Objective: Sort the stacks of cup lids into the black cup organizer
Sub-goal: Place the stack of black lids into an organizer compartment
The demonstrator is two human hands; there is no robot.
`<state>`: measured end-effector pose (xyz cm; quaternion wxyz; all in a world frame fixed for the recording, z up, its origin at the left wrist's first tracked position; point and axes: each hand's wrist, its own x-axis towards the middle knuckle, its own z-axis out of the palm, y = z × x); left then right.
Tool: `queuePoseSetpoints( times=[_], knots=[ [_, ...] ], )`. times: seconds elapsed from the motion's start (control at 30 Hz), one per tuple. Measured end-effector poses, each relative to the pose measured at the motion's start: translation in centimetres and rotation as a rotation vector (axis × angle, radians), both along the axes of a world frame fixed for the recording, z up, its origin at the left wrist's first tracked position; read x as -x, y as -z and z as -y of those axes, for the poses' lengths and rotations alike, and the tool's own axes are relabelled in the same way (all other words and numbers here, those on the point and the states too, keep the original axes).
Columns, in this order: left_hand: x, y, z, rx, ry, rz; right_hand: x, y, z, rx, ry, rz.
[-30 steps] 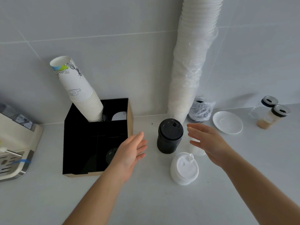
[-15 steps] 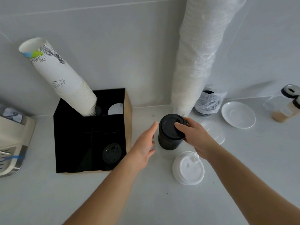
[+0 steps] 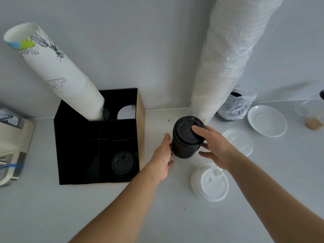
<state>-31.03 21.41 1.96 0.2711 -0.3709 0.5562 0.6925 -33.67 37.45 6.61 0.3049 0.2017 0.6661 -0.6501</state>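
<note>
A pale grey, smooth counter [image 3: 52, 207] runs up against a wall of large light grey tiles [image 3: 140, 41], with a few dark specks scattered on its surface. The landmark is the square black cup organizer with a brown cardboard outer side [image 3: 98, 137], standing on the counter against the wall. A leaning stack of white paper cups with ink drawings [image 3: 57, 74] rises from its far-left compartment; a white lid [image 3: 126, 112] lies in the far-right compartment and a black lid [image 3: 122, 163] in the near-right one.

Just right of the organizer stands the short stack of black plastic cup lids [image 3: 187, 137], upright on the counter. The left hand [image 3: 162, 158] presses open-palmed against its left side, and the right hand [image 3: 213, 146] curls over its right side with a finger on top, so both hands close on the stack from opposite sides.

Right of the organizer and nearer the camera sits a stack of white plastic lids [image 3: 210, 183]. Further right lie a clear flat lid [image 3: 240, 142] and a white saucer [image 3: 266, 120]. A tall plastic-wrapped column of white lids [image 3: 233, 58] leans on the wall behind the black stack. Left of the organizer, a cream machine with a metal tray [image 3: 10, 146] shows at the edge
</note>
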Motion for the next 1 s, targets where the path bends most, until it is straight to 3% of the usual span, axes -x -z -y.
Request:
queuePoseSetpoints(
  times=[0.47,1.0],
  knots=[
    [1.3,0.1,-0.5,0.048,-0.033,0.01,0.1,0.1,0.3,0.121,0.035,0.017],
    [1.7,0.5,-0.7,0.018,-0.123,0.071,0.0,-0.1,-0.1,0.111,0.03,0.02]
  ],
)
